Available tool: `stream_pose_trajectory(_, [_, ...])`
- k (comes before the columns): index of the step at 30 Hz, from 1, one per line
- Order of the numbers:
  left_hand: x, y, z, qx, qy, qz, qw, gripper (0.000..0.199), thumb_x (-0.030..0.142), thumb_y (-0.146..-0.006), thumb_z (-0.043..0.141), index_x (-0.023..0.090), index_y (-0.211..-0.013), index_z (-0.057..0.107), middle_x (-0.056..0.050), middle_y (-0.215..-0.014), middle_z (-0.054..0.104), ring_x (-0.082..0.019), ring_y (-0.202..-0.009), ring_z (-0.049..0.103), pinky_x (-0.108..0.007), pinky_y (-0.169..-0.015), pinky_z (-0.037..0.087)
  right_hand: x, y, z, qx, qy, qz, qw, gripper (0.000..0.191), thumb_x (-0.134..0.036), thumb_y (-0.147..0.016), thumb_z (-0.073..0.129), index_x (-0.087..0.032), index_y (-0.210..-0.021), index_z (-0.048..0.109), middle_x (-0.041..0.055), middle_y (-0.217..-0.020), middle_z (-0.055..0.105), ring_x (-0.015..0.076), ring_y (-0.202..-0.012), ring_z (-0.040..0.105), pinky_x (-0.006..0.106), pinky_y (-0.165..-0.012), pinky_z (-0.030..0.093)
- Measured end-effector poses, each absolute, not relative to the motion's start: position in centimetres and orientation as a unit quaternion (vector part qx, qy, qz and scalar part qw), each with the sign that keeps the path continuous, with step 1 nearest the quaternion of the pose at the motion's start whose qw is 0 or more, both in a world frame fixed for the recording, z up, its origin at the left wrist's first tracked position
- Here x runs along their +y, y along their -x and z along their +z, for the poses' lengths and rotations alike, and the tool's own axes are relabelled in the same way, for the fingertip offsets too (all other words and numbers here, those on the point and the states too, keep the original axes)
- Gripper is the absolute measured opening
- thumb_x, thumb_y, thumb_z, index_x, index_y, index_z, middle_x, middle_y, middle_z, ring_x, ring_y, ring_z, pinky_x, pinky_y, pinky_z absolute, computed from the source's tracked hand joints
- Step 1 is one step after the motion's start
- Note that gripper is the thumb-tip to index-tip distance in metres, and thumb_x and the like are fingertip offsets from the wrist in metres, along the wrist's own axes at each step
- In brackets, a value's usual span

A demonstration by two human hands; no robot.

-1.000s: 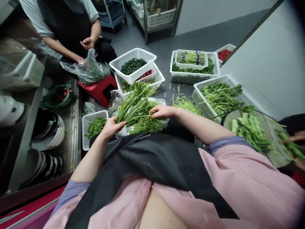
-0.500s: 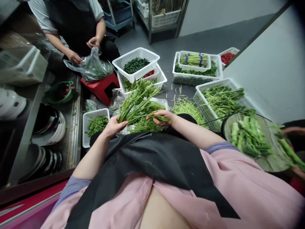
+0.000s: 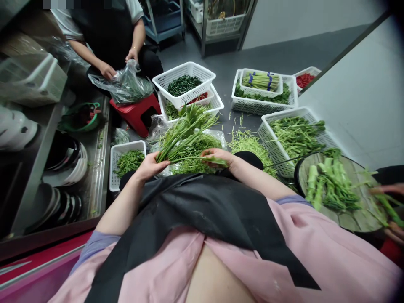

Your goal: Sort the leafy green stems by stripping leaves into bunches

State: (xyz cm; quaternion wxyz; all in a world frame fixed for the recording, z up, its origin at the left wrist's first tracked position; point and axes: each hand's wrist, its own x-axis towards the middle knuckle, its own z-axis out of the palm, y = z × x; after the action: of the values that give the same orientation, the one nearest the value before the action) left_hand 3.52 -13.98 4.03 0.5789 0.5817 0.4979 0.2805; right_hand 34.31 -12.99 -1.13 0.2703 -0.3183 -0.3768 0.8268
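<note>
My left hand point(image 3: 150, 166) is closed around a bunch of leafy green stems point(image 3: 186, 130) that looks like celery or a similar herb, its leafy tops fanning away from me. Closed on some green stalks and leaves at the bunch's right side is my right hand point(image 3: 217, 157); one stem stretches between the two hands. Beneath them lies a heap of cut green stems point(image 3: 197, 167) on clear plastic. Left of my left hand, a small white basket point(image 3: 112, 176) holds trimmed green leaves point(image 3: 131, 163).
A co-worker point(image 3: 105, 38) handles a plastic bag point(image 3: 132, 86) on a red stool point(image 3: 135, 111). White baskets point(image 3: 181, 101) of chillies and greens stand ahead. Pale scraps point(image 3: 249, 145) cover floor to the right. Another person's hands point(image 3: 393, 189) work by a round board point(image 3: 344, 219). Metal shelving point(image 3: 101, 176) stands left.
My right hand has moved slightly right, drawing the stem between my hands out longer. The co-worker's hand on the right has lowered onto the bag. The view has shifted a little.
</note>
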Motion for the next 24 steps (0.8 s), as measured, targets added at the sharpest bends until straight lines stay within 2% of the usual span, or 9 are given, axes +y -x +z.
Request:
stream_pose_trajectory(3, [-13.8,-1.5,4.4,0.511,-0.573,0.313,0.559,0.043,0.044,-0.062,0.081,0.016,-0.068,0.049,0.006,-0.047,0.046,-0.005,-0.037,0.038,-0.018,-0.036,0.026,-11.9,-36.9,-1.0,-0.384,0.382,0.768,0.342,0.03,-0.032,-0.066,0.077,-0.017,-0.079,0.054,-0.0077,-0.059,0.051,0.0012,-0.039,0.029,0.016,-0.037,0.019])
stream_pose_trajectory(5, [-13.7,-0.3,4.4,0.518,-0.554,0.342,0.555,0.043,0.044,-0.062,0.082,0.016,-0.069,0.05,0.007,-0.047,0.044,-0.004,-0.036,0.036,-0.018,-0.035,0.024,-11.4,-37.6,-1.7,-0.413,0.441,0.731,0.319,0.027,-0.035,-0.069,0.073,-0.017,-0.081,0.057,-0.0079,-0.058,0.05,0.0012,-0.038,0.023,0.017,-0.037,0.014])
stream_pose_trajectory(7, [-13.5,0.4,4.3,0.52,-0.533,0.37,0.555,0.044,0.045,-0.06,0.082,0.016,-0.07,0.05,0.007,-0.046,0.043,-0.005,-0.035,0.035,-0.018,-0.033,0.024,-11.5,-36.7,-3.0,-0.487,0.507,0.673,0.232,0.023,-0.03,-0.068,0.072,-0.016,-0.083,0.063,-0.0065,-0.058,0.055,0.0024,-0.04,0.028,0.018,-0.039,0.019])
stream_pose_trajectory(9, [-13.4,0.6,4.1,0.518,-0.517,0.391,0.557,0.044,0.045,-0.059,0.083,0.016,-0.07,0.05,0.007,-0.045,0.043,-0.005,-0.035,0.035,-0.018,-0.033,0.023,-11.9,-34.7,-4.5,-0.568,0.546,0.596,0.157,0.023,-0.018,-0.062,0.073,-0.017,-0.083,0.066,-0.0057,-0.061,0.06,0.0046,-0.047,0.041,0.018,-0.045,0.03])
stream_pose_trajectory(11, [-13.4,0.5,3.8,0.514,-0.505,0.406,0.562,0.044,0.045,-0.06,0.082,0.016,-0.069,0.049,0.007,-0.044,0.042,-0.004,-0.035,0.034,-0.017,-0.032,0.022,-12.4,-32.7,-5.5,-0.611,0.566,0.534,0.143,0.023,-0.01,-0.058,0.073,-0.018,-0.079,0.065,-0.0059,-0.059,0.061,0.0071,-0.054,0.05,0.018,-0.051,0.035])
stream_pose_trajectory(13, [-13.5,0.2,3.5,0.51,-0.498,0.407,0.571,0.044,0.044,-0.06,0.082,0.016,-0.068,0.048,0.007,-0.043,0.042,-0.004,-0.034,0.034,-0.017,-0.033,0.022,-12.4,-31.6,-5.6,-0.596,0.59,0.514,0.179,0.014,-0.015,-0.064,0.073,-0.017,-0.072,0.062,-0.0057,-0.052,0.056,0.0075,-0.051,0.048,0.018,-0.048,0.034])
stream_pose_trajectory(16, [-13.7,0.0,3.2,0.508,-0.496,0.393,0.585,0.045,0.045,-0.06,0.081,0.017,-0.067,0.047,0.007,-0.042,0.043,-0.004,-0.033,0.033,-0.017,-0.032,0.021,-11.6,-31.9,-3.9,-0.483,0.565,0.617,0.26,0.022,-0.034,-0.079,0.065,-0.017,-0.07,0.056,-0.0084,-0.042,0.04,0.005,-0.038,0.029,0.018,-0.038,0.021])
stream_pose_trajectory(19, [-13.8,-0.3,2.9,0.502,-0.501,0.38,0.594,0.046,0.047,-0.06,0.081,0.017,-0.066,0.046,0.007,-0.041,0.042,-0.004,-0.033,0.032,-0.017,-0.032,0.022,-10.5,-32.9,-1.3,-0.356,0.433,0.773,0.296,0.028,-0.042,-0.085,0.058,-0.017,-0.074,0.051,-0.0119,-0.042,0.027,0.0041,-0.036,0.014,0.016,-0.033,0.014])
stream_pose_trajectory(24, [-13.8,-1.2,2.8,0.486,-0.517,0.349,0.612,0.046,0.048,-0.062,0.08,0.017,-0.067,0.047,0.007,-0.042,0.042,-0.004,-0.033,0.032,-0.017,-0.033,0.021,-9.7,-33.1,1.3,-0.326,0.286,0.876,0.212,0.02,-0.033,-0.088,0.053,-0.015,-0.079,0.052,-0.0079,-0.053,0.042,0.0016,-0.036,0.013,0.013,-0.031,0.012])
